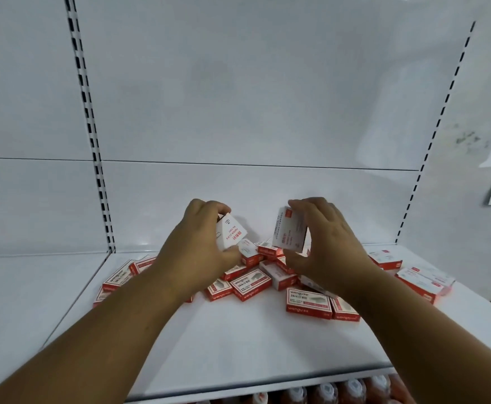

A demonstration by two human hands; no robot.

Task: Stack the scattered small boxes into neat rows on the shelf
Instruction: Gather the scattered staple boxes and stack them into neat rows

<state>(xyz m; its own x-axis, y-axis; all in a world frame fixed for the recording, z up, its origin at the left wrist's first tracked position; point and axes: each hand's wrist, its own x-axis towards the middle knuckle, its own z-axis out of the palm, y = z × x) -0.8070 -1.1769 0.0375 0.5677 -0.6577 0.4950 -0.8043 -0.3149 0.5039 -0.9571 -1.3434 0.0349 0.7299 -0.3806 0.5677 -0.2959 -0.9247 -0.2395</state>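
Left hand [200,246] fingers clamped on small white-and-red cardboard box [230,234]; right hand [325,243] fingers clamped on second box [289,230], both held above the scattered pile [267,275] on white metal shelf [238,345].

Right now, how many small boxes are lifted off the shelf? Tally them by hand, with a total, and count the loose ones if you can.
left-hand box, gripped by the left hand: 1
right-hand box, gripped by the right hand: 1
Total lifted: 2
loose boxes on the shelf: overlapping and partly hidden behind the hands, so no exact count.
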